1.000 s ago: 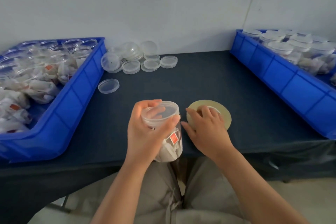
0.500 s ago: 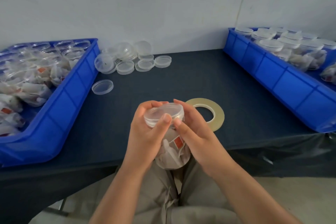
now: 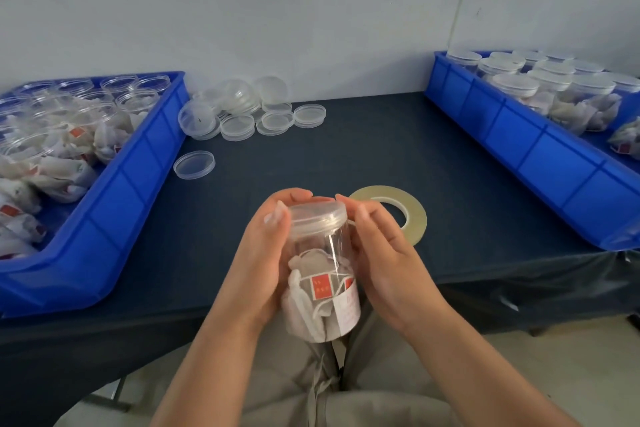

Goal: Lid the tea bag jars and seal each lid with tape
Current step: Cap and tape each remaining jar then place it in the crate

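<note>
- The left hand (image 3: 263, 253) and right hand (image 3: 384, 253) curl round one clear cylindrical plastic jar (image 3: 323, 253), with the thumbs at its translucent round lid (image 3: 317, 215).
- The jar holds white paper tea bags (image 3: 311, 308) with red tags and is lifted at the near edge of the dark cloth surface (image 3: 346, 149).
- One flat yellowish tape ring (image 3: 414, 218) lies just behind the right hand.
- Two ribbed blue plastic bins stand at the sides: left bin (image 3: 121, 204) and right bin (image 3: 540, 156).
- One loose lid (image 3: 194, 165) lies apart from the pile (image 3: 242, 111).

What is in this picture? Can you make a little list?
Held: clear plastic jar of tea bags, round clear lid on top
Left hand: grips the jar's side
Right hand: grips the jar near the lid
Tape: flat yellowish tape roll on the dark table
Left blue plastic bin: open jars
Right blue plastic bin: lidded jars
Spare clear lids: by the wall
</note>
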Demonstrator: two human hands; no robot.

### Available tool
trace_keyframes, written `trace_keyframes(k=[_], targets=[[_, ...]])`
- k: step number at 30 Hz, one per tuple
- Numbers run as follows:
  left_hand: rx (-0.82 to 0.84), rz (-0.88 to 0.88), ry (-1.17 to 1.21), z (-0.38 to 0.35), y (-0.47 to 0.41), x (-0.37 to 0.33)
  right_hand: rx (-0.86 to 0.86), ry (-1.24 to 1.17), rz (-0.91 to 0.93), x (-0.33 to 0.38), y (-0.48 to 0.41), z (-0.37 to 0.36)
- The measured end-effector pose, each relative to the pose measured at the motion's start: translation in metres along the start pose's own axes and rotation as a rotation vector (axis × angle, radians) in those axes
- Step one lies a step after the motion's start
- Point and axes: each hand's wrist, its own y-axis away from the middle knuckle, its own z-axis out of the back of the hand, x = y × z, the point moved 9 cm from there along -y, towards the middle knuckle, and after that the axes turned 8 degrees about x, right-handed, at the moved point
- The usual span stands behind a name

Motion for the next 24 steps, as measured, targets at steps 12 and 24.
trace_keyframes(k=[12,24], targets=[[-0.01,0.034,0.04,-0.002,-0.002,0.001,0.057,0.175,0.042,0.014,0.002,-0.003],[0.014,-0.156,-0.289,0.015,-0.012,-0.002,-0.121,0.857,0.154,0.097,0.007,0.039]])
